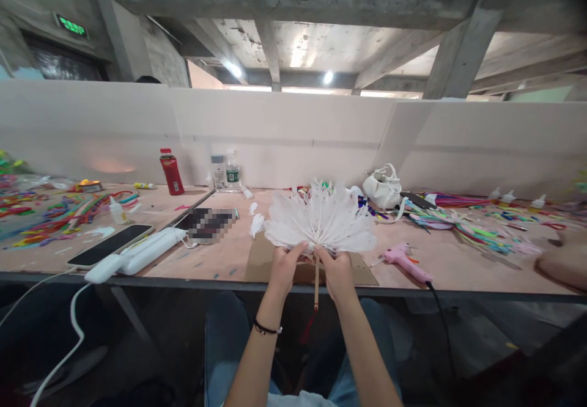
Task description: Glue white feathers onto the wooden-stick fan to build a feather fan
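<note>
A white feather fan (321,214) is spread wide in front of me, above the table's front edge. My left hand (288,266) pinches the lower left of its base. On the other side, my right hand (336,269) grips the base with the thumb close to the centre. Between the hands the thin wooden handle (316,285) points down toward my lap, and a red tassel (309,329) hangs from its end. Under the fan lies a piece of brown cardboard (261,263). The fingers behind the fan are hidden.
A pink glue gun (406,261) with a black cord lies to the right. Leftward are a white power strip (149,250), a phone (110,245) and a red bottle (172,173). A white bag (383,187) stands behind. Another person's arm (562,260) rests at far right.
</note>
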`<state>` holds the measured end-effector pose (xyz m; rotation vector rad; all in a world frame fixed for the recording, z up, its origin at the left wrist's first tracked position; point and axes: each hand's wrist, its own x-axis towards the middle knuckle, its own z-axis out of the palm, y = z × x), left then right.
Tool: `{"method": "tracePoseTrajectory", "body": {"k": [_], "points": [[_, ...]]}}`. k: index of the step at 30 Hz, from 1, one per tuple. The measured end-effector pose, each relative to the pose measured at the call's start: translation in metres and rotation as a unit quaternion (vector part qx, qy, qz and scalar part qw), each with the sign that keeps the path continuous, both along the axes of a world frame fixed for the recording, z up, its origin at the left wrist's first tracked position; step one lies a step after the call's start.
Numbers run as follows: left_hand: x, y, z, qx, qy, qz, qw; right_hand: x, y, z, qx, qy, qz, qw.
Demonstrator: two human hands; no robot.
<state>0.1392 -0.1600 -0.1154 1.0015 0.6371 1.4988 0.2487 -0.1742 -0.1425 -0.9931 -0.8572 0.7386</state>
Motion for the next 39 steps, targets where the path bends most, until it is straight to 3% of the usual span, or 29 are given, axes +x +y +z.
{"method": "tracePoseTrajectory", "body": {"k": [8,13,19,34,39], "points": [[0.001,0.002,-0.004,-0.002,-0.002,0.025,1.000,0.007,-0.011,0.001,-0.029,-0.054,-0.028,0.998],[-0.001,0.003,-0.004,0.012,-0.010,0.050,0.999,-0.004,-0.015,0.009,-0.009,-0.068,0.030,0.997],[-0.002,-0.001,-0.004,0.049,0.025,0.013,0.998,-0.007,-0.015,0.012,0.010,-0.045,0.065,0.997],[-0.001,0.002,-0.006,0.066,0.049,-0.013,0.997,-0.003,-0.011,0.005,0.030,-0.009,-0.012,0.999],[-0.001,0.000,-0.002,0.058,0.036,-0.002,0.998,-0.004,-0.015,0.010,0.038,-0.010,0.027,0.999]]}}
